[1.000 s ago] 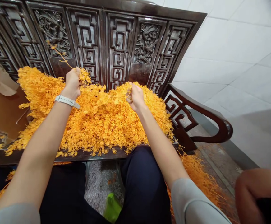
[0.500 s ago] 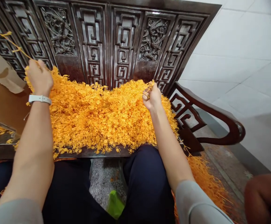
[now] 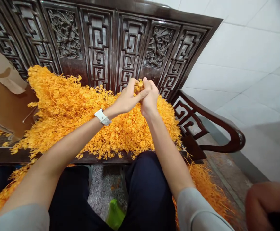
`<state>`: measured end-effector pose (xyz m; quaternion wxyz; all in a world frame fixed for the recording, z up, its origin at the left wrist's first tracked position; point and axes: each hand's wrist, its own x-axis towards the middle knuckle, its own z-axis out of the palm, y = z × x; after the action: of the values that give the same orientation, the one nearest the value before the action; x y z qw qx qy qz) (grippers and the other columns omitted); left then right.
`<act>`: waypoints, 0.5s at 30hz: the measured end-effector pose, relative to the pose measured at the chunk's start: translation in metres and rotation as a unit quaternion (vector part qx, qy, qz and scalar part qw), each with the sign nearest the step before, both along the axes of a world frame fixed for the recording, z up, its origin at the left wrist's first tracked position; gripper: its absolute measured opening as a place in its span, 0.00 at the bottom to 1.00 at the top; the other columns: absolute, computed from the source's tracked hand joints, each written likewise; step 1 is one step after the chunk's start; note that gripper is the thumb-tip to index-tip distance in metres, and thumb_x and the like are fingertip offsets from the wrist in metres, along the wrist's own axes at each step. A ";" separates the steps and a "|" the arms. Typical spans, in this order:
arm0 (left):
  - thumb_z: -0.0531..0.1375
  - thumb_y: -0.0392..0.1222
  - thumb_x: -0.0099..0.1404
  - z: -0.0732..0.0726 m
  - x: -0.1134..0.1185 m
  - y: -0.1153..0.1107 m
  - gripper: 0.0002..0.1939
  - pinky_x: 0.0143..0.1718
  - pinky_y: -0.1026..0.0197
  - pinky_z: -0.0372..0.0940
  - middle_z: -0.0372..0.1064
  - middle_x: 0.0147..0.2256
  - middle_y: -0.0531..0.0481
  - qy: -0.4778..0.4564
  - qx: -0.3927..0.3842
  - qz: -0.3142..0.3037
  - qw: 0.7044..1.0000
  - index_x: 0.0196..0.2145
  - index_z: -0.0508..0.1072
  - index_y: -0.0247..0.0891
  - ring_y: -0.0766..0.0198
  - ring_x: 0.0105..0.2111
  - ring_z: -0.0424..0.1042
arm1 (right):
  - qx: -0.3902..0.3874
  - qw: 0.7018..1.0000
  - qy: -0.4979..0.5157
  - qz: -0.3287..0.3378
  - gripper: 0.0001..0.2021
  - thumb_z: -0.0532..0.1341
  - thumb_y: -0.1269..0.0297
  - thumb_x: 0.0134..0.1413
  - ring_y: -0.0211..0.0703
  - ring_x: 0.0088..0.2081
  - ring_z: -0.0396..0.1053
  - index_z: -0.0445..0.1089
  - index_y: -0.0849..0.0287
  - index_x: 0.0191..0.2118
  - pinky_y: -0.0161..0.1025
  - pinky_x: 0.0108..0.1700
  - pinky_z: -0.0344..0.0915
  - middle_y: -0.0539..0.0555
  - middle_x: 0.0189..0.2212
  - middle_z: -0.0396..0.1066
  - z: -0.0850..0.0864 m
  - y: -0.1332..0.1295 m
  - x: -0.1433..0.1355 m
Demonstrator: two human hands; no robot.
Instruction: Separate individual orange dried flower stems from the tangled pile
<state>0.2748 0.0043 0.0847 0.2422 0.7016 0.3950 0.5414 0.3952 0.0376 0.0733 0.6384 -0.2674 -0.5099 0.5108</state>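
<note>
A thick heap of orange-yellow plastic flower pieces point(image 3: 120, 134) covers the seat of a dark carved wooden bench point(image 3: 65, 158). Above its right part my two hands meet. My right hand point(image 3: 150, 98) is closed around a small orange flower piece point(image 3: 139, 85). From the left, my left hand point(image 3: 127, 98), with a white watch strap on its wrist, touches the same piece and the right fingers. Its fingers are bent, and their tips are partly hidden.
Behind the heap rises the carved bench back point(image 3: 101, 48). A curved wooden armrest point(image 3: 226, 128) is at right, a torn cardboard box point(image 3: 12, 106) at left. Orange stems point(image 3: 209, 186) lie on the floor, near another person's limb point(image 3: 262, 202). A green object point(image 3: 115, 215) stands between my legs.
My left hand has come from the far left across to my right hand, and the long orange stem it held is no longer seen. My right hand has shifted slightly left.
</note>
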 end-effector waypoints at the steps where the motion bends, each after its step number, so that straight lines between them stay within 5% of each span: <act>1: 0.60 0.74 0.69 -0.006 0.010 -0.001 0.30 0.45 0.51 0.70 0.73 0.37 0.44 -0.003 0.011 -0.004 1.000 0.42 0.72 0.41 0.50 0.47 0.75 | -0.001 1.000 0.004 -0.006 0.27 0.65 0.33 0.60 0.34 0.22 0.54 0.59 0.51 0.33 0.34 0.22 0.49 0.44 0.23 0.50 0.000 -0.003 0.000; 5: 0.63 0.74 0.67 -0.008 0.012 -0.006 0.30 0.35 0.57 0.65 0.70 0.33 0.49 -0.026 -0.009 -0.081 0.996 0.38 0.71 0.41 0.61 0.35 0.70 | -0.057 0.994 -0.012 0.087 0.28 0.67 0.34 0.59 0.30 0.18 0.41 0.55 0.51 0.31 0.33 0.18 0.40 0.40 0.20 0.45 0.004 -0.013 0.005; 10: 0.63 0.64 0.73 0.015 -0.015 -0.011 0.22 0.20 0.61 0.47 0.47 0.20 0.61 -0.164 -0.134 -0.140 0.967 0.34 0.67 0.44 0.71 0.17 0.42 | -0.078 0.974 0.046 0.207 0.37 0.73 0.35 0.50 0.29 0.21 0.29 0.45 0.51 0.27 0.32 0.17 0.30 0.38 0.20 0.37 0.014 -0.003 0.029; 12: 0.59 0.63 0.76 0.026 -0.029 -0.014 0.20 0.19 0.62 0.46 0.48 0.19 0.61 -0.194 -0.123 -0.096 0.969 0.36 0.68 0.45 0.71 0.16 0.41 | -0.048 0.983 0.047 0.173 0.39 0.71 0.34 0.52 0.30 0.22 0.30 0.41 0.52 0.27 0.32 0.18 0.32 0.39 0.22 0.37 0.011 0.013 0.045; 15: 0.57 0.61 0.78 0.041 -0.049 -0.016 0.18 0.18 0.64 0.50 0.58 0.21 0.58 -0.199 -0.108 -0.030 0.974 0.39 0.71 0.44 0.73 0.15 0.48 | -0.004 0.999 -0.047 0.021 0.31 0.64 0.34 0.60 0.34 0.23 0.44 0.48 0.51 0.27 0.33 0.22 0.50 0.42 0.23 0.45 -0.006 0.042 0.063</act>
<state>0.2255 -0.0121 0.1255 0.4065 0.5608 0.3737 0.6170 0.4584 0.0797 0.0674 0.6016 -0.2828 -0.5433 0.5127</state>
